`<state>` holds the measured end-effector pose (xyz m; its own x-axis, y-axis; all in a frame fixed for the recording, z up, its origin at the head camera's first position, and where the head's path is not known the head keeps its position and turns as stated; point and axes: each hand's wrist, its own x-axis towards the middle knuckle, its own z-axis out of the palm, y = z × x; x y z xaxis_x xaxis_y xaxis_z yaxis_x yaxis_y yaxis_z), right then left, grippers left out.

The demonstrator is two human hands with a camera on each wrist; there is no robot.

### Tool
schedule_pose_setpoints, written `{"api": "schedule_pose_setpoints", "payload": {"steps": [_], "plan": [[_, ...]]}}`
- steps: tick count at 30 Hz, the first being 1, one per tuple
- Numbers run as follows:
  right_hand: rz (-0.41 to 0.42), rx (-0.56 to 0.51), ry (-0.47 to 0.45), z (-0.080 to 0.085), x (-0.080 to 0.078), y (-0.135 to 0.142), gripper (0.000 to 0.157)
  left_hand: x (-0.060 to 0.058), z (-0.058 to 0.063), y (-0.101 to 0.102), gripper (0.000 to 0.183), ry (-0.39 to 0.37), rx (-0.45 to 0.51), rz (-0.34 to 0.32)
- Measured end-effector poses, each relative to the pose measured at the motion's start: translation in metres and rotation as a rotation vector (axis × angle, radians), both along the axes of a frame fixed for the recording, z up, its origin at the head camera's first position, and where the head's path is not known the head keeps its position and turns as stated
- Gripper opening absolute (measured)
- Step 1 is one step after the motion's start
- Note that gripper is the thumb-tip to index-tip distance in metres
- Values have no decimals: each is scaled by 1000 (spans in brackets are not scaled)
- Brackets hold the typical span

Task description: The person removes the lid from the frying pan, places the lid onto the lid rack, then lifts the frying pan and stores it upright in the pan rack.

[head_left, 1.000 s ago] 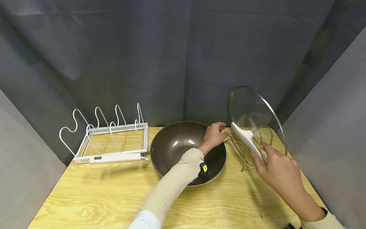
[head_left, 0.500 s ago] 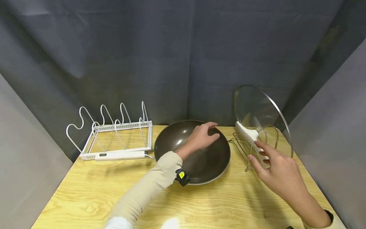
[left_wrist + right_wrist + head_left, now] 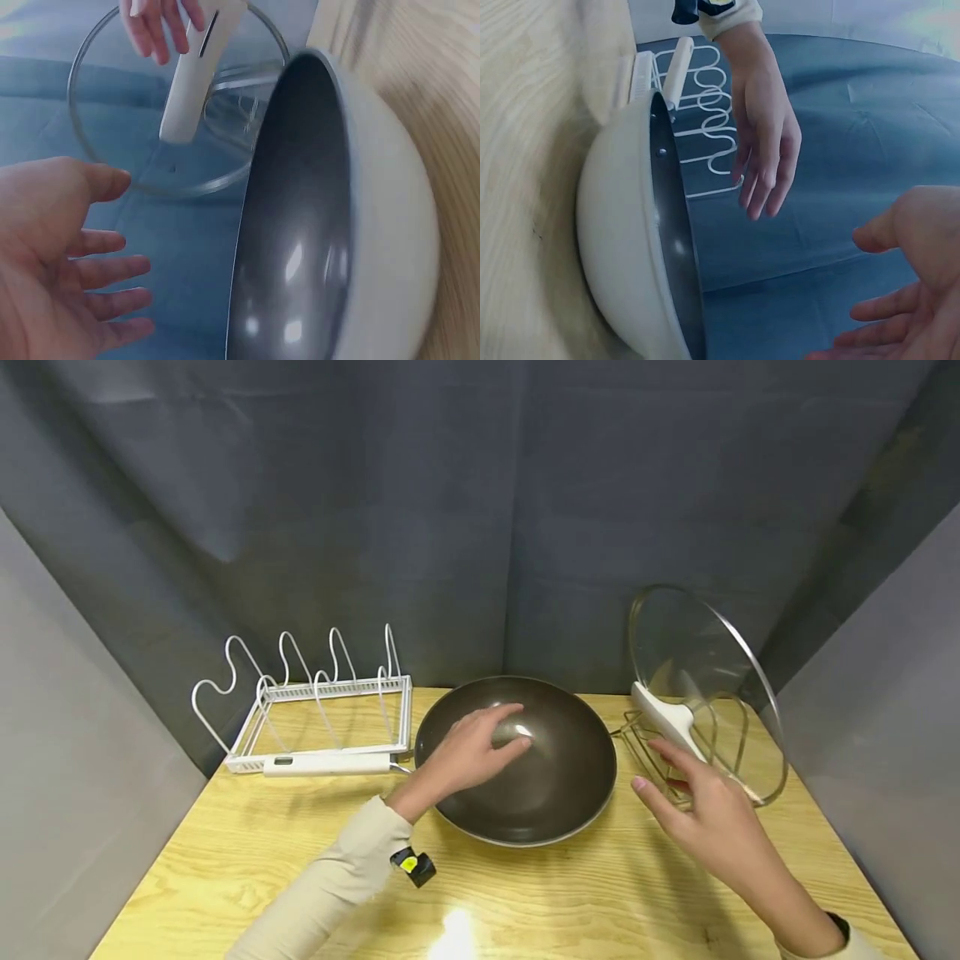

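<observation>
A dark-lined wok (image 3: 555, 777) with a pale outside sits mid-table, its long white handle (image 3: 330, 765) pointing left. Over the wok hovers my left hand (image 3: 468, 752), fingers loosely spread and holding nothing; the left wrist view shows this hand (image 3: 60, 262) beside the wok's rim. A glass lid (image 3: 697, 635) with a white handle (image 3: 671, 718) leans upright in a gold wire rack (image 3: 645, 747) on the right. Just in front of the lid is my right hand (image 3: 708, 814), its fingers apart and gripping nothing. Whether its fingertips touch the lid handle is unclear.
A white wire rack (image 3: 322, 689) with upright loops stands at the back left, behind the wok's handle. Dark curtain (image 3: 375, 510) hangs behind the wooden table (image 3: 525, 902). Grey panels (image 3: 877, 710) flank both sides.
My left hand has moved left from the wok's right rim to above its middle. My right hand has let go of the lid's handle and drawn back slightly. The lid stays in the rack.
</observation>
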<state>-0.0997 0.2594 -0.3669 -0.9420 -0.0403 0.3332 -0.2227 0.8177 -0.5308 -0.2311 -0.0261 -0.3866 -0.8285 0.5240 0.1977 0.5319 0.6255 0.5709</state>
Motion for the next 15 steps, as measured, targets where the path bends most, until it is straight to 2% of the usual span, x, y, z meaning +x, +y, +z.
{"api": "schedule_pose_setpoints", "payload": {"steps": [8,15], "plan": [[57,-67,-48,-20,-11,-3,61,7,-15,-61,70,97,-79,67],[67,-91,-82,-42,-16,-7,64,12,-28,-108,71,233,-166,89]]}}
